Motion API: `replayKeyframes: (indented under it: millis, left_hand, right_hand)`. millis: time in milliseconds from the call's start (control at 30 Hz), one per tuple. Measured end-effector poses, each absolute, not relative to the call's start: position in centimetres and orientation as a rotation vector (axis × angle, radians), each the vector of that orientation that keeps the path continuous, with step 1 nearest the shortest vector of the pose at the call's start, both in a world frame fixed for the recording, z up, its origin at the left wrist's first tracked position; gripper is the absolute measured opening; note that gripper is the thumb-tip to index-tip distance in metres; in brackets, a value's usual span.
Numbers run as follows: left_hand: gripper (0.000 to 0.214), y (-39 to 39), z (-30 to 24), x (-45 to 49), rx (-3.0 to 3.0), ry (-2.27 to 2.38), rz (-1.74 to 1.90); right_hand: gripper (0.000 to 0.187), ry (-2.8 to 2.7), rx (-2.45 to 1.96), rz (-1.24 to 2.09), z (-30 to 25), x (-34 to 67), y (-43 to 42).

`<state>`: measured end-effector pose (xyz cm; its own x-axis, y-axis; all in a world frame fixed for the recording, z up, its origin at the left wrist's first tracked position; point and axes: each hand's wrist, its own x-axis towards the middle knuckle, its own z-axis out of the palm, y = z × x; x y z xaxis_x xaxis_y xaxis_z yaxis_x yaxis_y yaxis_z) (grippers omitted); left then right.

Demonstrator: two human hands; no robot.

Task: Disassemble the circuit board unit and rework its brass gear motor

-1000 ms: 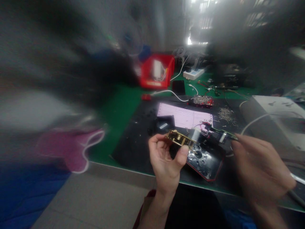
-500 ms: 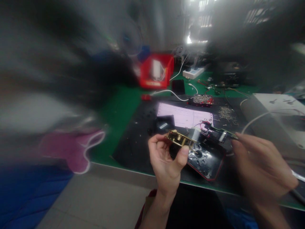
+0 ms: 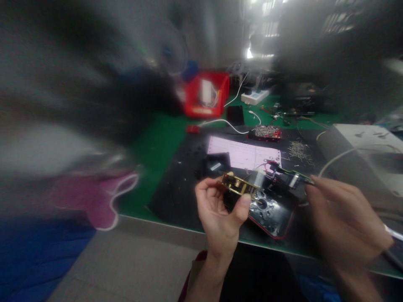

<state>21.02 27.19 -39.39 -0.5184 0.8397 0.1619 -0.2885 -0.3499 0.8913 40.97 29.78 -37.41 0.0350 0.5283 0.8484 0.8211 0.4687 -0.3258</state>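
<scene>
My left hand (image 3: 220, 214) is closed around a brass-coloured gear assembly (image 3: 237, 184), thumb below and fingers behind. Beside its right end sits a white cylindrical part (image 3: 260, 178). A small circuit board (image 3: 294, 178) with black parts and thin wires is pinched at its right end by the fingertips of my right hand (image 3: 346, 214), which is partly blurred. Below both, on the mat, lies a black housing (image 3: 273, 214) with a red edge and a round hole; my left hand covers its left side.
A pink paper sheet (image 3: 239, 150) and a black box-shaped part (image 3: 216, 163) lie behind my hands. Farther back are a tray of screws (image 3: 267, 132), loose screws (image 3: 298, 150), a red bin (image 3: 204, 110) and a power strip (image 3: 255, 97). A pale metal box (image 3: 362, 151) stands on the right.
Almost nothing differs. Both hands keep their grips, with only a very slight shift of the gear assembly and the circuit board.
</scene>
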Motion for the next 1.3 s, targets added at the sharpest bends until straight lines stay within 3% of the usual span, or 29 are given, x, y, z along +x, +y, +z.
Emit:
replayKeyframes:
  millis: [1300]
  left_hand:
    - [0.076,26.76,-38.83,21.7,1.047,1.138,2.067]
  right_hand:
    - [0.022,-1.62,-1.177,-0.274,-37.81,40.81,29.48]
